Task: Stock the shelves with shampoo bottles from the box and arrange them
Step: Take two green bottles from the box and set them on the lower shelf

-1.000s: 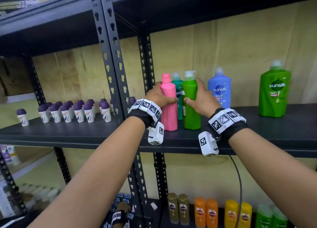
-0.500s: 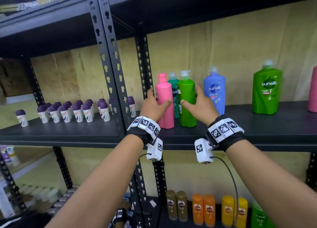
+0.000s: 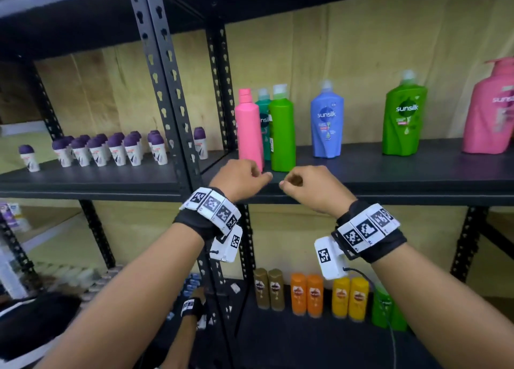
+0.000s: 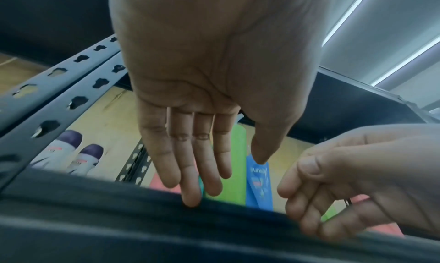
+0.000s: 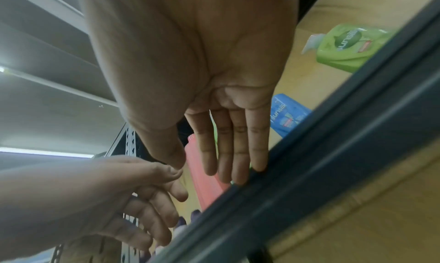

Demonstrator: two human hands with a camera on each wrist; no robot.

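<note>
A plain pink bottle point(image 3: 249, 129), a teal one point(image 3: 264, 124) behind it and a plain green bottle point(image 3: 282, 135) stand close together at the left end of the dark shelf point(image 3: 389, 174). My left hand point(image 3: 250, 176) hovers at the shelf's front edge just below the pink bottle and holds nothing. My right hand point(image 3: 292, 181) is beside it, below the green bottle, also holding nothing. In the wrist views the left hand's fingers point(image 4: 197, 163) and the right hand's fingers point(image 5: 226, 144) are loosely extended over the shelf edge point(image 5: 333, 163).
Further right on the shelf stand a blue Sunsilk bottle point(image 3: 326, 124), a green one point(image 3: 404, 118) and a pink pump bottle point(image 3: 489, 113). Purple-capped roll-ons point(image 3: 111, 151) fill the left bay past the upright post point(image 3: 167, 90). Small bottles point(image 3: 314, 293) line the lower shelf. Another person's wrist point(image 3: 192, 307) shows below.
Both hands have let go of the pink and green bottles and drawn back down to the shelf's front edge. The bottles stay standing side by side.
</note>
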